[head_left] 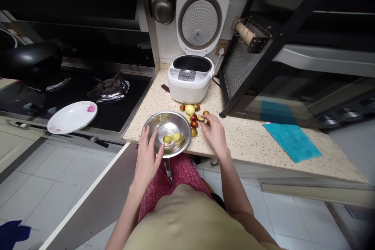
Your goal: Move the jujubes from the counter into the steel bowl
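Note:
A shiny steel bowl (pixel 152 123) sits at the counter's front edge with two yellow-green jujubes (pixel 176 136) inside. My left hand (pixel 148 156) is spread over the bowl's left and near rim, holding nothing. To the bowl's right lies a loose group of red and green jujubes (pixel 193 117), among them a larger pale one (pixel 190 109). My right hand (pixel 215 133) reaches into that group, thumb and fingertips closed around a yellow-green jujube (pixel 200 118). Part of the pile is hidden behind this hand.
Behind the fruit stands a white rice cooker (pixel 189 90), lid raised. A black oven (pixel 293 97) and teal cloth (pixel 293 140) are on the right. On the left, a flowered plate (pixel 72 117) overhangs the stove's front edge. A cabinet door (pixel 96 199) stands open below.

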A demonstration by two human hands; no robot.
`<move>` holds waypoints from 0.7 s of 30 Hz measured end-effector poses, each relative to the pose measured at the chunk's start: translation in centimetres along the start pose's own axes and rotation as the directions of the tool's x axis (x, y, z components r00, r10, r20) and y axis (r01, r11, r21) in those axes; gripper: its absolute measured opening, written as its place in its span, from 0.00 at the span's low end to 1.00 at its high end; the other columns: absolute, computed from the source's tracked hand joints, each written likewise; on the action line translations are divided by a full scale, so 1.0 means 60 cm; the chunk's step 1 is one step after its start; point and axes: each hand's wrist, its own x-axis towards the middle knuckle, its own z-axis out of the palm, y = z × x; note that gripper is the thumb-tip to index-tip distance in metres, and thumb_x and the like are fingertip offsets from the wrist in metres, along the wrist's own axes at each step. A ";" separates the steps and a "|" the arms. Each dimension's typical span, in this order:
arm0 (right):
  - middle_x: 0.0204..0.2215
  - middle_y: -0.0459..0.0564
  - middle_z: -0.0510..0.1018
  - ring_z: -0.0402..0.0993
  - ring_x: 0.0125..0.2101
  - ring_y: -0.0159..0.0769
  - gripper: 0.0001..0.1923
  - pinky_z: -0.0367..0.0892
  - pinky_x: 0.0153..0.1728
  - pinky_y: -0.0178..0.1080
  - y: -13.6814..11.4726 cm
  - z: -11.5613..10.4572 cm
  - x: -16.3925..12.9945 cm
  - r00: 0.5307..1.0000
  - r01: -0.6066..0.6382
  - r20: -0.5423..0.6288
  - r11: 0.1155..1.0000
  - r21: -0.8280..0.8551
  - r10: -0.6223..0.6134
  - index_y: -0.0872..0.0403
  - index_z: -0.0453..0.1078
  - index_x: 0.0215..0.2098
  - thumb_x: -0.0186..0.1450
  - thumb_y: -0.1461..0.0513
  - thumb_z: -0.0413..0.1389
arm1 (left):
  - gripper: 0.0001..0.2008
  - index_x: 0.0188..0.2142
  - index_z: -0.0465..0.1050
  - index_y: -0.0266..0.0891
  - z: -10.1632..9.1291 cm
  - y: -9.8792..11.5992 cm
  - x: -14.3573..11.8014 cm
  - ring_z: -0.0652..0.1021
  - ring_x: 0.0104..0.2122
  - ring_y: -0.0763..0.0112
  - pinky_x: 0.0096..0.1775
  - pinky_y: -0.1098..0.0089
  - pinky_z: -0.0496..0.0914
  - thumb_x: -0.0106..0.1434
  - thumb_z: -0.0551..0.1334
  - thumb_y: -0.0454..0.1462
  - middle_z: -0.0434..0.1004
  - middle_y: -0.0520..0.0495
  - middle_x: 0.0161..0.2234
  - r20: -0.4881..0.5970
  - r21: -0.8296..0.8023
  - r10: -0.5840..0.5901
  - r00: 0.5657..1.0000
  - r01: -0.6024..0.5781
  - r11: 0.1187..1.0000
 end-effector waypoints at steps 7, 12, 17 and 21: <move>0.48 0.65 0.78 0.69 0.52 0.53 0.18 0.67 0.53 0.51 0.078 0.010 -0.011 0.974 -0.198 -0.167 0.929 -0.312 0.152 0.59 0.73 0.54 0.76 0.61 0.45 | 0.29 0.73 0.55 0.50 0.003 0.000 0.000 0.50 0.76 0.49 0.72 0.39 0.45 0.76 0.57 0.44 0.49 0.40 0.76 -0.001 0.024 0.007 1.000 -0.007 1.000; 0.42 0.64 0.78 0.69 0.47 0.52 0.17 0.67 0.49 0.50 0.090 0.027 -0.009 0.979 -0.192 -0.142 0.898 -0.397 0.146 0.57 0.74 0.45 0.76 0.58 0.45 | 0.29 0.73 0.56 0.49 0.001 0.001 -0.001 0.51 0.75 0.49 0.72 0.40 0.47 0.75 0.57 0.44 0.49 0.39 0.76 0.005 0.020 0.003 1.000 -0.003 1.000; 0.39 0.57 0.79 0.71 0.44 0.50 0.10 0.68 0.43 0.47 0.088 0.041 -0.017 0.987 -0.144 -0.110 0.948 -0.284 0.117 0.54 0.69 0.47 0.72 0.58 0.51 | 0.29 0.74 0.53 0.47 0.001 0.001 -0.001 0.50 0.76 0.50 0.72 0.41 0.48 0.76 0.56 0.43 0.48 0.37 0.76 0.014 0.070 0.020 1.000 -0.021 0.997; 0.39 0.55 0.78 0.75 0.39 0.47 0.12 0.70 0.40 0.46 0.072 0.045 -0.020 0.985 -0.136 -0.123 0.978 -0.157 0.118 0.53 0.66 0.49 0.68 0.60 0.53 | 0.30 0.74 0.51 0.48 0.004 0.000 -0.002 0.51 0.76 0.50 0.72 0.41 0.51 0.76 0.56 0.42 0.47 0.37 0.76 0.002 0.096 0.032 0.999 -0.032 0.995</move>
